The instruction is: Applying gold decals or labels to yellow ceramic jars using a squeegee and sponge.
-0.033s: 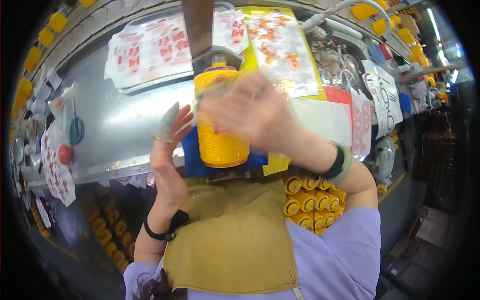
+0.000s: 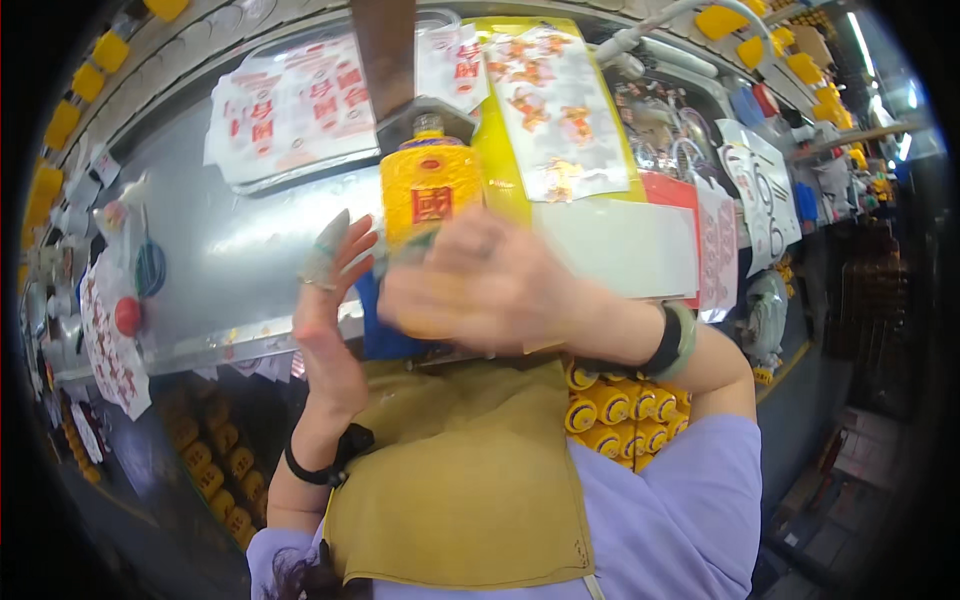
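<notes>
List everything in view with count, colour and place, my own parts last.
Worktable: one, grey, across the middle
Central bottle: one, yellow with red square, worktable's front edge
Pad: one, blue, by bottle's lower left
Printed sheets: several, white and red, behind bottle, leftward
Picture sheet: one, white and orange, right of bottle
Backing sheet: one, yellow, under picture sheet
Blank sheet: one, white, nearer than picture sheet
Round object: one, red, far left
Stacked containers: many, yellow, low on both sides
Apron: one, olive, on torso
Sleeves: two, lilac, lower edge
Left hand: one, open, left of bottle
Right hand: one, blurred, over bottle's lower part
</notes>
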Motion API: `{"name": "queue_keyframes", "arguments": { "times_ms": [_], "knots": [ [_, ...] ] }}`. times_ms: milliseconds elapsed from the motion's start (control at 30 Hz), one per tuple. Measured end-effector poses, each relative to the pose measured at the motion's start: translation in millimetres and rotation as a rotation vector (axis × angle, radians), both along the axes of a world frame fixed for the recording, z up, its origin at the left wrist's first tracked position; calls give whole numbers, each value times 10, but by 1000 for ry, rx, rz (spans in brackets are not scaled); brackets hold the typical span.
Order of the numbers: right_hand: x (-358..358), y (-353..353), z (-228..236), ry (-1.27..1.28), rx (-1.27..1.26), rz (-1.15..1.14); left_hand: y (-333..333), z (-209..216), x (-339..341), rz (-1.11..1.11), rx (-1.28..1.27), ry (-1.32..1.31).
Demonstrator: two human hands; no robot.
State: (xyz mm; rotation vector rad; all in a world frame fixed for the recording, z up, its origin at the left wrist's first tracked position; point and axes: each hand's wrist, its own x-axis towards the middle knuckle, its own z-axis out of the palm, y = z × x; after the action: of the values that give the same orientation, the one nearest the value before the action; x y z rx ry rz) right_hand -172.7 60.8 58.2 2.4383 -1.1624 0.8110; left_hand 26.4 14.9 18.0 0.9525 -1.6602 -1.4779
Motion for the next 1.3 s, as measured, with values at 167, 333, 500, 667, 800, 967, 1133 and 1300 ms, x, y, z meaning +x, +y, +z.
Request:
{"name": "queue_keyframes", "arguments": {
  "times_ms": [167,333,500,667,800,967,1133,1300],
  "knots": [
    [-163,308,146,-793,576,-51,-6,-57,4,5,22,51],
    [-697,707,32,-1018,672,-523,-5,-83,-60,7,-57,17],
    [-1115,1004,-250,-800,722,-789,-53,-190,-64,31,-54,26],
    [-2444,1439,-680,-609,602,-1217,-3,-140,-87,34,-71,-7],
    [-3647,1866,-602,-407,603,-1549,-12,-168,-88,22,-76,-1],
    [-4539,2115,-822,-416,756,-1389,3,-195,-98,58,-71,-9],
    [-4724,1944,-878,-278,1035,-1357,-1,-149,-130,70,-90,-26],
    [-4615,1738,-717,-259,916,-1391,-11,-166,-147,63,-84,-17]
  ]
}}
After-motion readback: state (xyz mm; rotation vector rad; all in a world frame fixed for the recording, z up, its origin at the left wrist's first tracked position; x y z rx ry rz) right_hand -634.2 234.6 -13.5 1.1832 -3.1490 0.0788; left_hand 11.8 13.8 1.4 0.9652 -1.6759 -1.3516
